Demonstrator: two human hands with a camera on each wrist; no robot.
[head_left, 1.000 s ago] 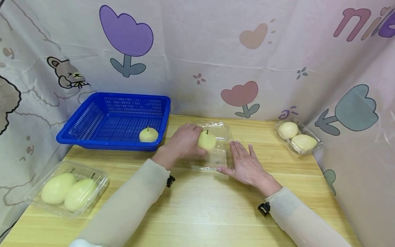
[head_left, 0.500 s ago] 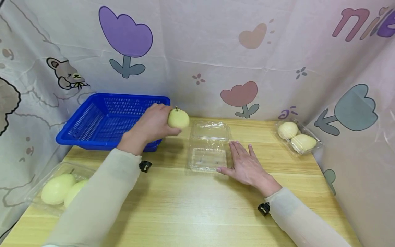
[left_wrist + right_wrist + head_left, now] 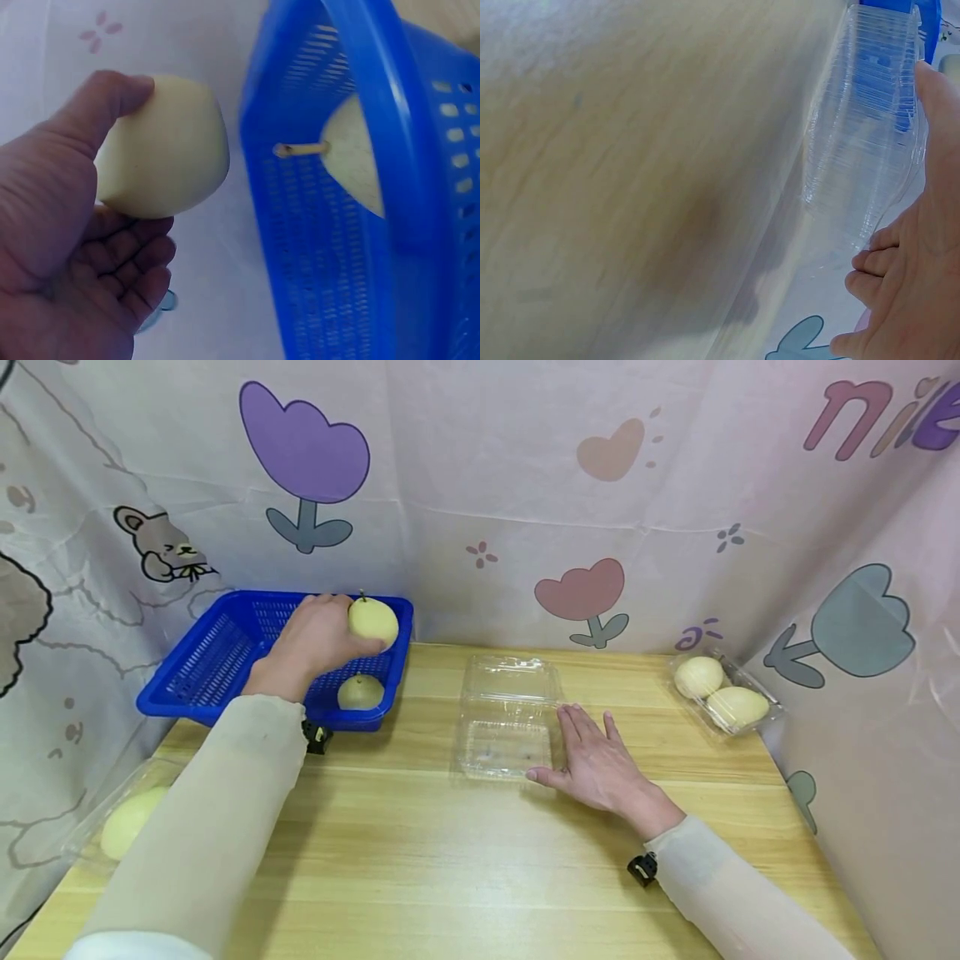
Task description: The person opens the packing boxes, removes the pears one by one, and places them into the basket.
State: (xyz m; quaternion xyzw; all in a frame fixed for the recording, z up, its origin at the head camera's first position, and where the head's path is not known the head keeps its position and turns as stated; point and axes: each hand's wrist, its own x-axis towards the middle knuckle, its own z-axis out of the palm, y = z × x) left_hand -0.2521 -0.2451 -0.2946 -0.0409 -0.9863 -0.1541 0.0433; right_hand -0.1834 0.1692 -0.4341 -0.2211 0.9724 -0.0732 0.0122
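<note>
I count three clear boxes, one blue basket and five visible pears. At far left, the left box (image 3: 142,777) shows me one pear, the left-box pear (image 3: 123,827); the left sleeve (image 3: 195,827) covers the rest, so I can't count further. Next, the blue basket (image 3: 206,668) is partly masked by my left hand (image 3: 311,635), whose thumb and fingers are clamped on the held pear (image 3: 373,620), over the basket's right part. The basket pear (image 3: 361,692) sits below, apart from it, partly cut off by the rim in my left wrist view. Mid-table, the lid of the middle box (image 3: 506,747) lies folded back; glare blurs its edges. My right hand (image 3: 596,760) has fingers spread against that box's right side, grasping nothing. At far right, the right box (image 3: 738,675) holds two pears (image 3: 737,706).
</note>
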